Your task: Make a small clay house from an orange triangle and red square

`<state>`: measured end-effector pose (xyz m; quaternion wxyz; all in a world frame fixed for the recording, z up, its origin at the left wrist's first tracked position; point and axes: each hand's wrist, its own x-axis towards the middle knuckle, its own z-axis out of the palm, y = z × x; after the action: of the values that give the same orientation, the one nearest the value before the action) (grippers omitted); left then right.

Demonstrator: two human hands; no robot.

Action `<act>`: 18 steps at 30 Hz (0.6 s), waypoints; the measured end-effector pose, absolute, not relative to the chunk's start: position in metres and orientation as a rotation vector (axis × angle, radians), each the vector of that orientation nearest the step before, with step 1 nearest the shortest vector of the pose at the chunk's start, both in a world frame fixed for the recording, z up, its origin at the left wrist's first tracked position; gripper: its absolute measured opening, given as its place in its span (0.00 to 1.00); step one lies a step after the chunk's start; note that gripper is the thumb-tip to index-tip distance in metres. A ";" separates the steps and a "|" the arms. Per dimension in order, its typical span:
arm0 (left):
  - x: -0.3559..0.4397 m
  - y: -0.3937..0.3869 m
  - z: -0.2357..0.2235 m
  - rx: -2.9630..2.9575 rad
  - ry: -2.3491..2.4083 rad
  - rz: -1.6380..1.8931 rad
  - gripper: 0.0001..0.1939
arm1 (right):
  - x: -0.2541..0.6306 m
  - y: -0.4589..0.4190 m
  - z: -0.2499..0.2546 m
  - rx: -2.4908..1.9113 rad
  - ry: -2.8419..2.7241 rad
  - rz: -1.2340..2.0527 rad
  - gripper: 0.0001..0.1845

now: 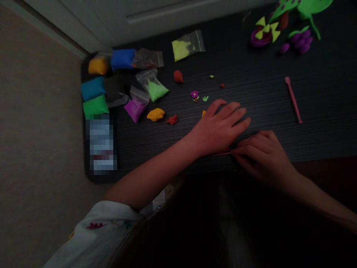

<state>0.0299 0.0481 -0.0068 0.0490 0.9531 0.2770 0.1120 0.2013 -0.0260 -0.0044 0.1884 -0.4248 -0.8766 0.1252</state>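
Note:
My left hand (223, 126) lies palm down over the dark table with its fingers spread. An orange clay bit (203, 113) peeks out beside its thumb; what is under the palm is hidden. Close by on the right, my right hand (260, 152) has its fingers pinched together on a thin pink stick (221, 153), whose end points left below the left palm. Just beyond the left hand are a small purple clay flower (194, 95) and a light green leaf piece (205, 98). A red clay scrap (173, 119) and an orange clay lump (156, 114) lie to the left.
Bags of coloured clay, including blue (122, 58), yellow (180, 50) and purple (135, 109), lie at left and back. A phone (101, 145) rests at the left edge. A pink modelling tool (293, 100) lies right. Clay grapes (301, 41) and a purple-yellow piece (263, 35) stand at back right.

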 end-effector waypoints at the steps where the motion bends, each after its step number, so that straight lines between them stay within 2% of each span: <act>1: 0.030 0.049 -0.007 2.902 0.849 0.353 0.17 | 0.203 -0.026 -0.004 -1.171 -2.452 0.391 0.04; 8: 0.017 0.052 0.003 2.720 0.969 0.497 0.14 | 0.227 -0.037 0.001 -1.371 -2.055 0.551 0.10; 14: -0.007 0.020 0.015 2.601 1.077 0.262 0.12 | 0.229 -0.040 0.001 -1.471 -1.949 0.467 0.10; 18: -0.010 -0.007 0.012 2.489 1.308 0.263 0.17 | 0.227 -0.039 -0.001 -1.479 -1.936 0.400 0.09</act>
<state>-0.0098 -0.0074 0.0121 0.1579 0.8703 0.4573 0.0918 0.2267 -0.0393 -0.0014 0.3299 -0.5656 -0.7401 0.1531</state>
